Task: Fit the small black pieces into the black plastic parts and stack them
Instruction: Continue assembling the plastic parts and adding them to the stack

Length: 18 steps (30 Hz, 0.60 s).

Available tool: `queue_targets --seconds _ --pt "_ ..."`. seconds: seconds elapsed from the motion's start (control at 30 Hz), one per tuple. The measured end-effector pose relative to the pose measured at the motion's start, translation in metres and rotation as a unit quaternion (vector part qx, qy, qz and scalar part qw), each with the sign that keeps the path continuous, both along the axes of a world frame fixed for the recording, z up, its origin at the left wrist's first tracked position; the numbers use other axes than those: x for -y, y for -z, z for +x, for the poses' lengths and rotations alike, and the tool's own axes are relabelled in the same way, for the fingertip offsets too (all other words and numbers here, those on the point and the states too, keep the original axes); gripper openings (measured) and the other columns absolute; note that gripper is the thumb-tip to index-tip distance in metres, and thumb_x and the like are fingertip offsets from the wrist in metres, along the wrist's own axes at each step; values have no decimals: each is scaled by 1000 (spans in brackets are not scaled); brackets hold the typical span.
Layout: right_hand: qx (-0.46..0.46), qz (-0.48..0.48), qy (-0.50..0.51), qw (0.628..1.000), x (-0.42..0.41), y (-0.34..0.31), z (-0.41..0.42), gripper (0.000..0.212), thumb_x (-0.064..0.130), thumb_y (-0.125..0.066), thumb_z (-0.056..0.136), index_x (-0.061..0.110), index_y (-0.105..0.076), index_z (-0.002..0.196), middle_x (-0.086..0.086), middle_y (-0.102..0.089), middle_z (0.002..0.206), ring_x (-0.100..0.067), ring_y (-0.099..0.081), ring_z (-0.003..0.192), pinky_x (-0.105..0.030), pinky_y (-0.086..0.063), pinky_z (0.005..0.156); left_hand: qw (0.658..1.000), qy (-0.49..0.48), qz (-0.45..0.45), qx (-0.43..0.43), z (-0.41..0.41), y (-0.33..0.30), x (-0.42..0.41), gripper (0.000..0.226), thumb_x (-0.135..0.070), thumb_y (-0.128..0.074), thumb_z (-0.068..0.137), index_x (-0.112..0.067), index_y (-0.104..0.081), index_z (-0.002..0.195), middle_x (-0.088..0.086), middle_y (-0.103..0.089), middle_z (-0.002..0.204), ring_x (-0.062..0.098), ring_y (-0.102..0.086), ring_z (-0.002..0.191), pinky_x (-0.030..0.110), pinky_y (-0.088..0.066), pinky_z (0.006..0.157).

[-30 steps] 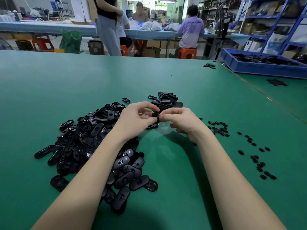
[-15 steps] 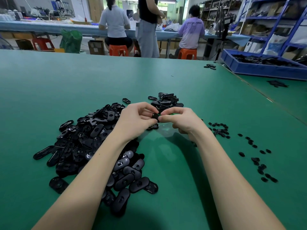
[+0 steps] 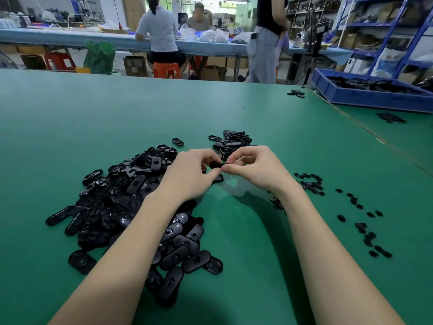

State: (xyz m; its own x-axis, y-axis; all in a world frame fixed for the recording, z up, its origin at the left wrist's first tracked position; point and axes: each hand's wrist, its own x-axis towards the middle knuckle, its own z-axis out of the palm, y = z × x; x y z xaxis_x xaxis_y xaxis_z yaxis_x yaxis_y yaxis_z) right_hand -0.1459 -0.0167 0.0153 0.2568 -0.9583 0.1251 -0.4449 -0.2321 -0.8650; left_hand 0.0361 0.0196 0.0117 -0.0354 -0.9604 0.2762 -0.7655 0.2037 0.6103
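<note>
bare mat [image 3: 246, 231] between black parts heap [image 3: 121, 202], small pieces [image 3: 360, 219]

a black oval plastic part [image 3: 216, 164] is held edge-on at centre. a big loose heap of oval black parts [image 3: 131, 202] lies at 8 o'clock, a stacked pile [image 3: 233, 141] at 12, small black pieces [image 3: 351, 207] scattered at 3 to 4.

Forearms converging toward twelve o'clock, left hand [image 3: 187, 174] and right hand [image 3: 255, 170] fingertip to fingertip, fingers curled, pinching.
</note>
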Motion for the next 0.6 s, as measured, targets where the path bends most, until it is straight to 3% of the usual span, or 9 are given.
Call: queue_targets --seconds 0.07,0.2,0.27,0.4,0.6 --pt "-52 -25 14 998 0 0 1 14 31 -86 78 28 -73 73 13 -70 67 4 -55 56 -8 -39 54 1000 -7 4 28 0 1 -1 8 -37 -69 87 -39 -69 95 -25 -64 83 8 -65 91 37 -54 88" --pt "-137 -63 34 988 -2 -1 6 10 34 -81 75 32 -71 73 18 -72 74 5 -62 70 -24 -47 66 997 -17 -9 79 -1 2 -3 9 -41 -64 90 -45 -65 98 -25 -60 88 8 -61 105 36 -51 88" --pt "-155 -63 43 985 -4 -2 7 10 37 -80 75 34 -71 74 23 -71 76 8 -61 72 -25 -43 65 996 -24 -13 88 -2 3 -3 11 -42 -63 91 -45 -66 101 -24 -58 85 10 -59 107 36 -50 87" --pt "-162 -70 65 982 -4 0 5 12 43 -80 73 36 -69 73 26 -71 76 13 -57 66 -23 -37 58 994 -33 -31 102 -4 4 -3 13 -42 -63 91 -42 -66 104 -23 -53 81 11 -60 107 32 -46 82" --pt "-115 -59 52 990 -5 9 6 13 38 -80 73 31 -70 73 21 -71 75 1 -59 61 -34 -56 69 992 -30 -29 117 -2 4 -1 13 -44 -63 92 -43 -67 104 -18 -55 89 15 -60 104 36 -49 86"
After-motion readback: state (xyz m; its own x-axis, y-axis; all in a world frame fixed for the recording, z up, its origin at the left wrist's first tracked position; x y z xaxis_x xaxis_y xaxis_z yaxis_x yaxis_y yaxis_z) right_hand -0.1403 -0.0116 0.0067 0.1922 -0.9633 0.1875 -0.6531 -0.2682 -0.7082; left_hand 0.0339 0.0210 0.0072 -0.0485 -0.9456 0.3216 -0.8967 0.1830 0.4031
